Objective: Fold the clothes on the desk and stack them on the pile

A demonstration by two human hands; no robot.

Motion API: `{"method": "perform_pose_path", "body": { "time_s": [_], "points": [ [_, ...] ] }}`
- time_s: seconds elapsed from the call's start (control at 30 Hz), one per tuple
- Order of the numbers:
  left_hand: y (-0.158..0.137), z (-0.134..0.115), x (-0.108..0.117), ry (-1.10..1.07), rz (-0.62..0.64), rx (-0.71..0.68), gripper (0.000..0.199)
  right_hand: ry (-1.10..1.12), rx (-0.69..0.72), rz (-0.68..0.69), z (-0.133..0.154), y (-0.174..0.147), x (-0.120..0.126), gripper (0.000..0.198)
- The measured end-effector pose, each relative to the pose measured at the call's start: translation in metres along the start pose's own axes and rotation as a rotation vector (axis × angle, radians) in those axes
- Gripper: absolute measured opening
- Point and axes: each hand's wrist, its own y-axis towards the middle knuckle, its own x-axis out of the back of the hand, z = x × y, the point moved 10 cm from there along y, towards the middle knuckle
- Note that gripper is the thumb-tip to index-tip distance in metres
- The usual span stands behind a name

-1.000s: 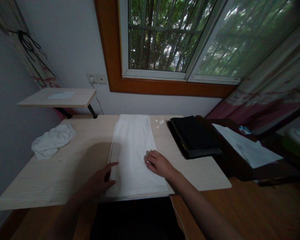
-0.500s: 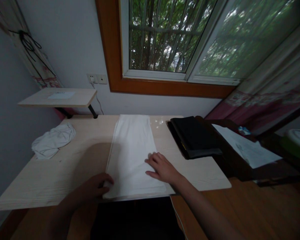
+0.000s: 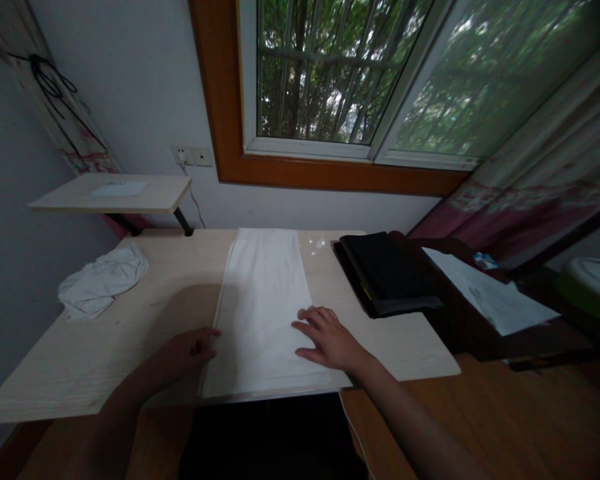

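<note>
A folded white cloth (image 3: 263,287) lies flat as a long strip across the table, from its back edge to its front edge. At the strip's left edge, near the front, my left hand (image 3: 193,348) is half curled, with index finger and thumb apart and their tips at the border. My right hand (image 3: 327,339) rests on the right border with its fingers spread over the fabric. Neither hand appears to grip the cloth. Shadow darkens the left hand, and its lower fingers are partly hidden.
On the pale wooden table (image 3: 145,373), a crumpled white cloth (image 3: 103,280) lies at the left below a small raised shelf (image 3: 115,193). Black folders (image 3: 390,273) lie at the right. Beyond them, a paper sheet (image 3: 487,293) rests on a dark surface.
My left hand has slid a little away from me along the cloth's left edge. My right hand has shifted slightly, its fingers more spread. The cloth looks the same.
</note>
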Motion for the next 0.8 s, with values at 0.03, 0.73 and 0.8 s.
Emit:
{"method": "perform_pose_path", "body": {
  "time_s": [0.03, 0.73, 0.8],
  "points": [
    [0.009, 0.001, 0.009, 0.017, -0.070, 0.005, 0.045, -0.008, 0.000, -0.003, 0.001, 0.003, 0.001, 0.056],
    [0.071, -0.003, 0.028, 0.150, -0.525, 0.155, 0.012, -0.068, -0.042, -0.085, 0.021, 0.033, -0.013, 0.038],
    [0.062, -0.004, 0.027, 0.119, -0.587, 0.163, 0.010, -0.053, -0.017, -0.081, 0.026, 0.030, -0.014, 0.042]
  ]
}}
